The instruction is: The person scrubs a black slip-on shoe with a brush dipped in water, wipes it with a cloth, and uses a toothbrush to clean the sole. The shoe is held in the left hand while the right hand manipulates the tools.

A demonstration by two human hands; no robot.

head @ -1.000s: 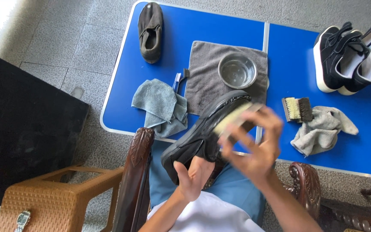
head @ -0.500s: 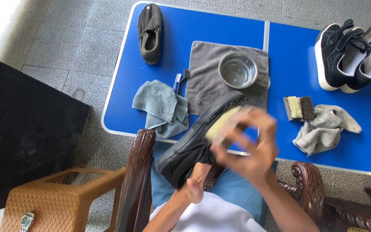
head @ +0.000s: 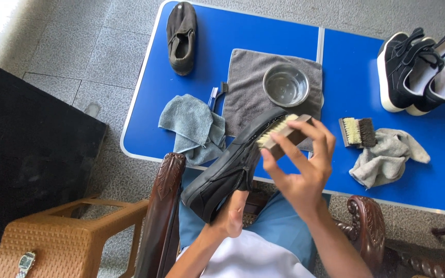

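Note:
My left hand (head: 231, 213) is tucked into the opening of a black slip-on shoe (head: 233, 164) and holds it tilted above my lap, toe toward the table. My right hand (head: 302, 167) grips a small wooden brush (head: 283, 134) with pale bristles, and the bristles rest against the shoe's side near the toe. A round glass bowl of water (head: 286, 85) stands on a grey towel (head: 248, 87) just beyond the shoe.
On the blue folding table (head: 222, 31) lie the matching dark shoe (head: 182, 36), a blue-grey cloth (head: 190, 126), a small blue brush (head: 215, 94), a two-tone brush (head: 358, 132), a grey rag (head: 387, 154) and black-and-white sneakers (head: 413, 72). A wicker stool (head: 52, 242) stands at lower left.
My right hand has slid the brush along the shoe's side toward the toe. The shoe has shifted slightly in my left hand.

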